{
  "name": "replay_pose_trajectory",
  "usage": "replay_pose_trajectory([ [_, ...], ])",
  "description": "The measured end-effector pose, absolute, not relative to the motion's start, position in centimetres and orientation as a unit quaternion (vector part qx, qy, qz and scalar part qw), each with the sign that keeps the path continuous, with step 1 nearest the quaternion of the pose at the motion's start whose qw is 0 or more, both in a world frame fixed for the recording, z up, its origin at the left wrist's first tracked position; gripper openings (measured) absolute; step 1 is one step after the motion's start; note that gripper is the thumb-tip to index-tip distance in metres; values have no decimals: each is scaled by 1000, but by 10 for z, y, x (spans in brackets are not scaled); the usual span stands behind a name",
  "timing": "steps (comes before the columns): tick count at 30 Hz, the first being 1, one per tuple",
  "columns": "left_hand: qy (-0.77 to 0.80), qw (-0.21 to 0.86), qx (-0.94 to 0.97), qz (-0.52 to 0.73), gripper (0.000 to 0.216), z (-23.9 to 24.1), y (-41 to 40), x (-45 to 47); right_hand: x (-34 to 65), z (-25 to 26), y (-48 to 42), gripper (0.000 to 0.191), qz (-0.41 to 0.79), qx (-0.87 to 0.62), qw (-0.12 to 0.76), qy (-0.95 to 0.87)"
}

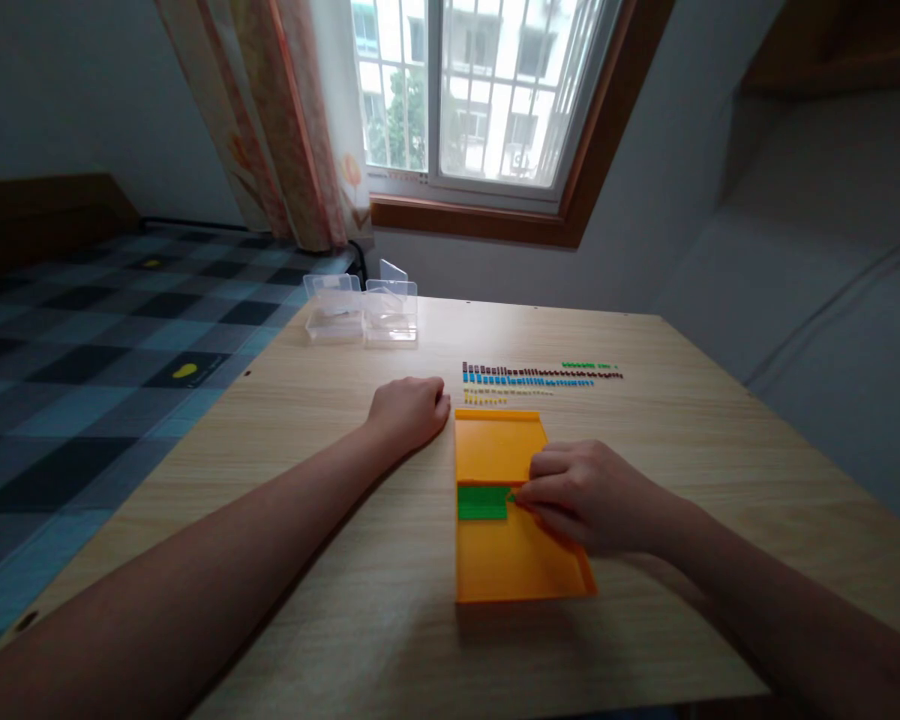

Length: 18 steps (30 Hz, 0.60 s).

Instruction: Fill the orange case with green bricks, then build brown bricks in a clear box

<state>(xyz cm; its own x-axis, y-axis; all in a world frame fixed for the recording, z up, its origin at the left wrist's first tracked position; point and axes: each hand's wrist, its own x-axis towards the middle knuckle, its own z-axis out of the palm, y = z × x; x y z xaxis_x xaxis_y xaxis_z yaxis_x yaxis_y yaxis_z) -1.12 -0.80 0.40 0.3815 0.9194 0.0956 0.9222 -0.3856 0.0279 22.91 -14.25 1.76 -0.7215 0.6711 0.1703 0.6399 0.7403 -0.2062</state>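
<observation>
An orange tray (501, 448) with a raised bar across its middle lies on the table in front of me. Against that bar, at the left side, sits a block of small green pieces (483, 503). My right hand (581, 495) reaches over the tray from the right, thumb and fingertips pinched on a small green piece (511, 496) at the right end of the green block. Its exact kind is too small to tell. My left hand (411, 412) rests on the table left of the tray's far corner, fingers curled; whether anything is inside is hidden.
Behind the tray lie rows of tiny pieces: yellow (484, 400), blue (525, 380), dark brown (540, 371) and green (589, 365). Two clear plastic boxes (391, 325) with raised lids stand at the table's far left. A checkered bed (105, 350) adjoins the left.
</observation>
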Motion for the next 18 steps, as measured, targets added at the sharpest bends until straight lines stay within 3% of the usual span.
replay_pose_trajectory([
  [18, -552, 7, -832, -46, 40, 4, -7, -12, 224, 15, -142, 24, 64, -366, 104, -923],
])
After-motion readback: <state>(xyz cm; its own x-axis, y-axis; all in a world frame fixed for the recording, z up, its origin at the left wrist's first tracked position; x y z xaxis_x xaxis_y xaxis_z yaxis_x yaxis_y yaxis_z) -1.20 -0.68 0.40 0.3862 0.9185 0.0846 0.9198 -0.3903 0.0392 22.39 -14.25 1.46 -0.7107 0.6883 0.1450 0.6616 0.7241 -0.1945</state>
